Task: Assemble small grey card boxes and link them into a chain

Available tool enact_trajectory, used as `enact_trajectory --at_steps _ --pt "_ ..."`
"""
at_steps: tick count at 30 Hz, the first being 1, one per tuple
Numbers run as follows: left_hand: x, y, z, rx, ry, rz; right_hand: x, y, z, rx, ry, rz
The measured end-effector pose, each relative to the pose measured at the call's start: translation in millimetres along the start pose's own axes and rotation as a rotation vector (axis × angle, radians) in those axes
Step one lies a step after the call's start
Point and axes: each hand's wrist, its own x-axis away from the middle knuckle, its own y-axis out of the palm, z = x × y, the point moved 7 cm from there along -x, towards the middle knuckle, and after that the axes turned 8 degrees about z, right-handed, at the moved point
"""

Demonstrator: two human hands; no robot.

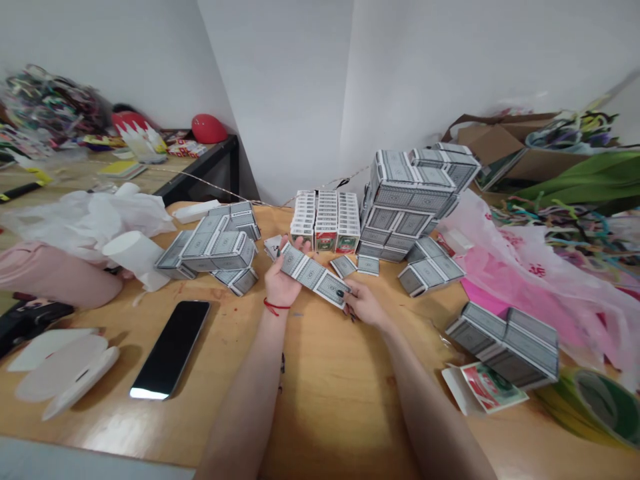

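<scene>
A strip of playing cards (315, 273), grey patterned backs up, stretches slantwise between my hands above the table. My left hand (283, 284), with a red string on its wrist, is closed round the strip's upper left end. At the lower right end, my right hand (366, 303) pinches the cards, a dark-nailed digit on top. How the cards are joined cannot be made out. Just beyond my hands lie two small face-down cards (369, 265) and a face-up card (273, 247). Behind them stand rows of card boxes (326, 241) with red and green fronts.
Block-like card structures stand at left (213, 243), in a tall stack (397, 200) at right, and near the right edge (505, 340). A phone (170, 350) lies at left by a pink bottle (60, 273). An opened card box (493, 387) and tape roll (595, 403) sit front right.
</scene>
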Motion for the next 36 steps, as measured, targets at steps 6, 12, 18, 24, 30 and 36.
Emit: enact_trajectory --at_steps 6,12,18,24,30,36 --pt "-14.3 -24.5 -2.9 0.105 0.053 0.189 7.8 27.8 -3.3 -0.248 0.147 -0.155" --pt "-17.2 -27.0 -1.8 0.137 0.120 0.224 1.6 26.5 -1.9 -0.291 0.143 -0.068" --pt "-15.7 -26.9 0.2 0.085 0.179 0.235 0.7 29.8 3.7 -0.357 0.218 -0.059" --pt "-11.9 -20.2 2.4 -0.009 0.211 0.212 2.8 31.3 3.5 -0.354 0.246 -0.089" --pt "-9.8 -19.6 1.2 -0.033 0.209 0.239 2.9 29.2 2.3 -0.344 0.227 -0.069" --pt "-9.9 -16.9 -2.6 -0.003 0.201 0.199 3.3 28.9 -2.2 -0.332 0.193 -0.062"
